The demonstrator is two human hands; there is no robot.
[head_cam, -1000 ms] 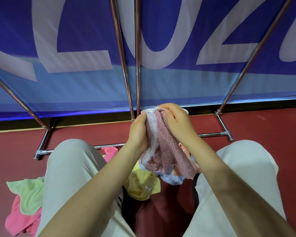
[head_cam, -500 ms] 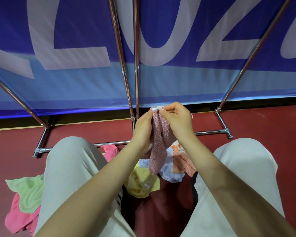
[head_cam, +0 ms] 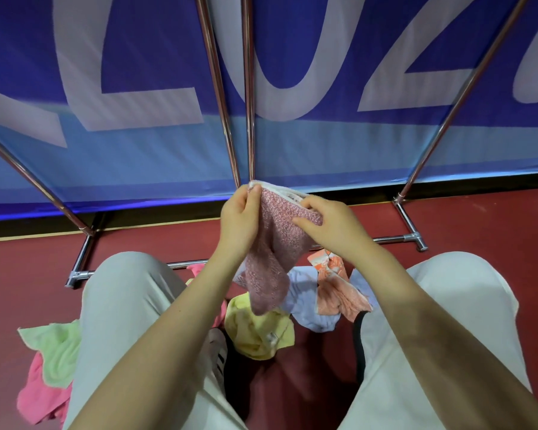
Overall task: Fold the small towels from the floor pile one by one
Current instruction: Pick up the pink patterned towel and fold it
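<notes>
**Q:** Between the raised knees, above the floor pile — held up how, and at which step?

**A:** Mid-fold on one piece. Pink speckled towel (head_cam: 277, 243) lifted off the floor, top edge stretched between both hands, rest hanging down over the heap. Left hand (head_cam: 239, 218) pinching the upper left corner, fingers curled round the white hem. Right hand (head_cam: 330, 228) gripping the upper right part, thumb pressed on the near face, fingers behind the cloth (hidden, so exact hold there unclear).

**Q:** And the rest of the towels?

**A:** Unfolded on the red floor (head_cam: 479, 231): yellow towel (head_cam: 258, 330) directly beneath, pale blue towel (head_cam: 308, 302) and orange patterned towel (head_cam: 336, 290) just beside it, green towel (head_cam: 56, 346) lying over a bright pink towel (head_cam: 41, 395) off to the left, outside the left knee.

**Q:** Next move?

**A:** Probably squaring the corners and laying one half over the other; calls for matching edges before release. No folded stack visible, so seemingly early in the task.
</notes>
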